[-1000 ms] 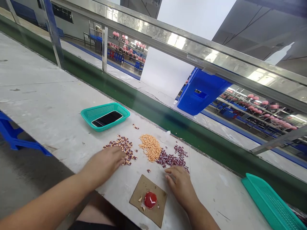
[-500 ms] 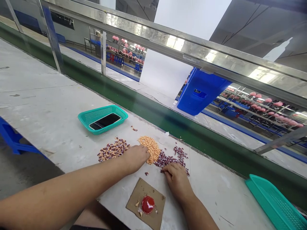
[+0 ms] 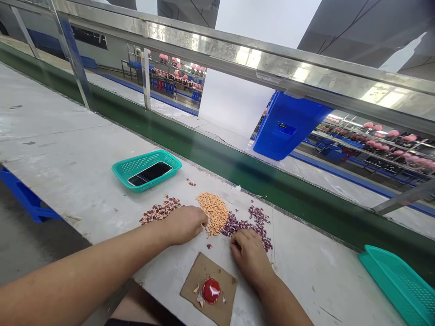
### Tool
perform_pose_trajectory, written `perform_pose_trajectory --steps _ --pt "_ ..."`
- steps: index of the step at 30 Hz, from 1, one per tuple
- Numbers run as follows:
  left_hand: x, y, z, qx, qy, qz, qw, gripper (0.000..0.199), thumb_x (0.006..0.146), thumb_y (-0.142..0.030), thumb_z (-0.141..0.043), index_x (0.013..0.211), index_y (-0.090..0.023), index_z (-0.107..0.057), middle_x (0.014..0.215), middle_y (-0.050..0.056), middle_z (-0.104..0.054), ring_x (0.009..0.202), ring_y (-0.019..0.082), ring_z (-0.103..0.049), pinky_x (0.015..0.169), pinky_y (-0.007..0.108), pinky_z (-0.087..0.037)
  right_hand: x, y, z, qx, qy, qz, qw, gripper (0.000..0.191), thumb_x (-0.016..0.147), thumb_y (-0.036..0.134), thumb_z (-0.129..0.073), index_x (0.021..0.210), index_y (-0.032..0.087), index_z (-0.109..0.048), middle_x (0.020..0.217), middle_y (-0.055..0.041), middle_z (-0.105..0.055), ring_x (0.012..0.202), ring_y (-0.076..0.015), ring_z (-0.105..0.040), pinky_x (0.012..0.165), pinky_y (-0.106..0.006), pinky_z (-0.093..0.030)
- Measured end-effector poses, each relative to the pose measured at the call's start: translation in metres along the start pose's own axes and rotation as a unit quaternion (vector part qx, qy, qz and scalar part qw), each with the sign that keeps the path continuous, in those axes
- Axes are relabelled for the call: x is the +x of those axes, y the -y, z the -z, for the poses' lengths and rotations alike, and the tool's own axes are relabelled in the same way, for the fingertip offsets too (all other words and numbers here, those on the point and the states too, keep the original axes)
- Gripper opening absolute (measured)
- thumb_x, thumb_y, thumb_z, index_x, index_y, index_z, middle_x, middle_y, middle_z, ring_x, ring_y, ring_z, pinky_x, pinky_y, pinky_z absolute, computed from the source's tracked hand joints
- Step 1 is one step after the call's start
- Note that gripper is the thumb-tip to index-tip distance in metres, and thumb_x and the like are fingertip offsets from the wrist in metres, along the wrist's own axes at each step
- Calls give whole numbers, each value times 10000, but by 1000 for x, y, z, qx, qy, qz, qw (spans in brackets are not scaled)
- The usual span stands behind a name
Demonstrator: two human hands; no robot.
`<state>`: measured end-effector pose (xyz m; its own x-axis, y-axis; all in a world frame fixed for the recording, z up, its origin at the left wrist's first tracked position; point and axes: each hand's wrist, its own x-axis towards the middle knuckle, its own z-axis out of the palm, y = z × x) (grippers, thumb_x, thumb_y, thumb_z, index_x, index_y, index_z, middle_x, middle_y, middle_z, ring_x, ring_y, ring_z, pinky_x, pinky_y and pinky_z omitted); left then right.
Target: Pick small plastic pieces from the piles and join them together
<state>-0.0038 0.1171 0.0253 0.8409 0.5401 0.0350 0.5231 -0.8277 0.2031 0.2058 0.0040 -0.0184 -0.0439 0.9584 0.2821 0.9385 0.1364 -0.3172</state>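
Piled pieces (image 3: 261, 217) lie partly behind both hands (image 3: 250, 253).

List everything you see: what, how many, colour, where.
Flat worktable: one, grey, foreground.
Perforated plastic basket: one, green, left.
Flat smartphone: one, black, in left basket.
Mixed flakes: one pile, purple and orange, left.
Small pieces: one pile, orange, centre.
Small flakes: one pile, purple, right of orange.
Cardboard square: one, brown, near edge.
Shiny dome: one, red, on cardboard.
Plastic baskets: apparently two stacked, green, right.
Long strip: one, green, behind worktable.
Boxy plastic crate: one, blue, beyond strip.
Metal rail: one, silver, top.
Plastic stool: one, blue, lower left.
Rounded items: many, pink, background.
Left hand: one, bare, by orange pile.
Right hand: one, bare, by purple pile.
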Motion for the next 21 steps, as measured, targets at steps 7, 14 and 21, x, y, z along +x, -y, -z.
perform_pose_trajectory --steps 7,14,21 --pt "10 -19 -19 18 28 3 999 232 716 23 -488 786 -124 -653 817 129 -664 813 278 -630 674 345 -474 -4 4 1 45 -29 11 998 154 737 32 -500 701 178 -531 742 -43 -607 755 -202 -520 711 -327 -405" --pt "4 -21 -8 -88 -16 3 996 210 711 -22 -504 785 -137 -663 849 108 -665 862 265 -612 744 354 -473 -6 19 16 104 -57 20 993 160 751 60 -478 767 194 -563 768 -37 -619 770 -195 -544 709 -317 -436" --pt "-29 -58 -5 -307 -96 74 944 232 800 -124 -389 939 -156 -573 803 18 -649 688 121 -608 610 206 -482 -32 63 22 410 -12 -29 912 53 781 194 -557 759 220 -599 739 -15 -624 705 -167 -580 659 -280 -451"
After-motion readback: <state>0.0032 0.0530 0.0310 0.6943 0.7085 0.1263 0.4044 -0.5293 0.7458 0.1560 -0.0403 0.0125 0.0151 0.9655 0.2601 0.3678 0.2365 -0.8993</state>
